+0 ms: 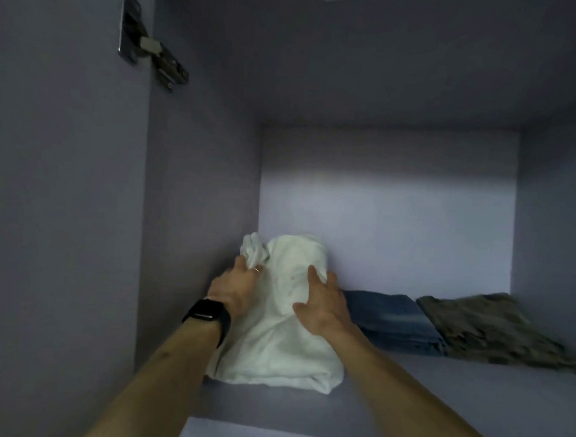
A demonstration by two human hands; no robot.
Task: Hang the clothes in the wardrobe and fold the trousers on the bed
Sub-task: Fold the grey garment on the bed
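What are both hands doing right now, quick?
Left hand: grips the bunched far end of the white folded garment.
Right hand: open, fingers spread, pressing on the same garment.

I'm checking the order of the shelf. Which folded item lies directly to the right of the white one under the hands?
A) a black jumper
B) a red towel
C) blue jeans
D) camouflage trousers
C: the blue jeans lie next to the white garment on its right, and the camouflage trousers lie beyond them, farther right.
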